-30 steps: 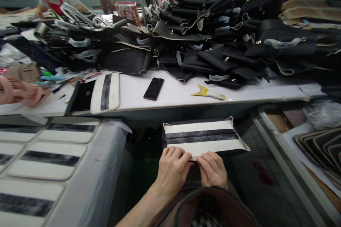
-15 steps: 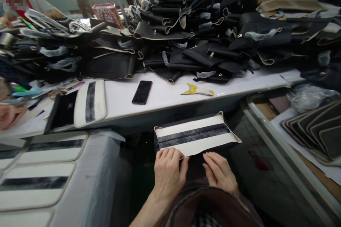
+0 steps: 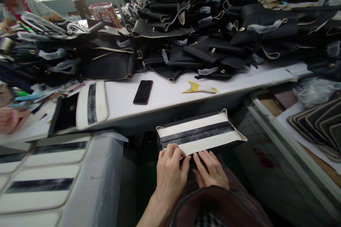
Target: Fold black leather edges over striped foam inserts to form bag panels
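A cream panel with a dark grey stripe down its middle [image 3: 199, 133] lies across my lap over a black piece, its corners curled up. My left hand [image 3: 170, 170] has its fingers curled over the panel's near edge at the left, pinching it. Close beside it, my right hand [image 3: 210, 168] rests with fingers stretched flat just below that near edge, touching the dark material under the panel.
A white table [image 3: 170, 97] ahead carries a black phone [image 3: 143, 92], a yellow-and-white scraper [image 3: 199, 88], a folded cream-and-black piece [image 3: 80, 108] and a big heap of black bag parts [image 3: 186, 28]. Striped cream panels [image 3: 42, 181] lie at left; stacked dark panels [image 3: 319, 120] at right. People stand at the back.
My right hand let go of the panel's near edge, opened out, then slid back in beside the left hand. The panel shifted slightly up and right in view.
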